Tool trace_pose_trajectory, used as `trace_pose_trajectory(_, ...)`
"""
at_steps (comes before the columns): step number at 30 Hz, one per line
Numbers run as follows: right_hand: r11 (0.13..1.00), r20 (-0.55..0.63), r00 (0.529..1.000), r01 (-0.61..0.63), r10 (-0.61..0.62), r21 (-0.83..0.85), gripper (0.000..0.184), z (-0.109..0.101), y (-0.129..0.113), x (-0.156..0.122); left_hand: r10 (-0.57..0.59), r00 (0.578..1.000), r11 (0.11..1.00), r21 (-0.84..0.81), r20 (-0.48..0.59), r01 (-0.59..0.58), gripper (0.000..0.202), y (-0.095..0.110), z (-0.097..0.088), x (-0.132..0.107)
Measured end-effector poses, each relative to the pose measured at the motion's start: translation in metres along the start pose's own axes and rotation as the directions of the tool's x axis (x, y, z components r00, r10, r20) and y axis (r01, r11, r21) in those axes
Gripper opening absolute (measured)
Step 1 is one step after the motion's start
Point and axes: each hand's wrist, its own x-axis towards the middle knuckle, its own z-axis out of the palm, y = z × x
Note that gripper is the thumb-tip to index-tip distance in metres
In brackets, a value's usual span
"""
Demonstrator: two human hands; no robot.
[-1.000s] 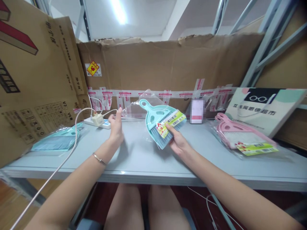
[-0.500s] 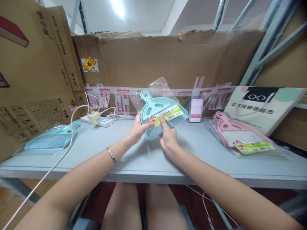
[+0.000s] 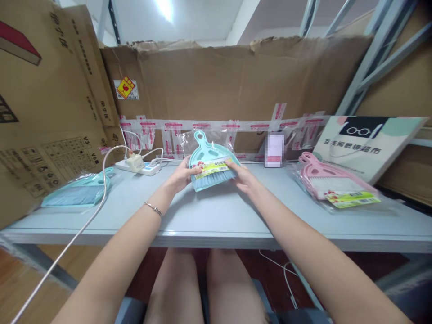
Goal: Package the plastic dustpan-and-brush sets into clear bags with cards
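Note:
Between my two hands is a mint-green dustpan and brush set (image 3: pixel 209 155) in a clear plastic bag, tilted up over the middle of the table. Its handle points up and its grey-blue bristles face down, with a yellow-green label (image 3: pixel 212 168) across them. My left hand (image 3: pixel 182 174) grips the left edge, thumb on the front. At the right edge, my right hand (image 3: pixel 243 176) is closed on the set with its thumb in front. The fingers behind the set are hidden.
On the left lies another bagged mint set (image 3: pixel 74 192); on the right, bagged pink sets (image 3: pixel 332 177). A power strip (image 3: pixel 148 168) and a white cable (image 3: pixel 92 213) are at the left. A phone (image 3: pixel 274 150) leans against cardboard (image 3: pixel 202 85). A printed box (image 3: pixel 357 148) stands at the right.
The mint set has turned more level and come slightly lower. My right hand has moved from its bottom edge to its right edge; my left hand has shifted a little left.

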Motion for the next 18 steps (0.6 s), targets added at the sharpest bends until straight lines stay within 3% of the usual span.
trace_pose_trajectory(3,0.995,0.036,0.996,-0.084,0.086,-0.046,0.019,0.002,0.0,0.0,-0.051,0.998,0.999,0.001,-0.023,0.051,0.049,0.0,-0.003,0.003)
trace_pose_trajectory(9,0.992,-0.016,0.997,-0.072,0.07,-0.105,0.019,0.004,0.012,-0.001,-0.027,0.97,1.0,-0.001,-0.242,0.028,0.026,-0.016,-0.003,0.013)
trace_pose_trajectory(13,0.99,-0.017,0.997,-0.076,0.075,-0.115,0.016,0.006,0.016,-0.002,0.011,0.948,1.0,0.012,-0.319,-0.008,0.021,-0.022,-0.004,0.017)
trace_pose_trajectory(18,0.99,0.169,0.977,-0.113,0.126,-0.083,0.018,0.012,0.003,-0.017,0.023,0.919,1.0,0.026,-0.393,-0.014,0.021,-0.02,-0.012,0.02)
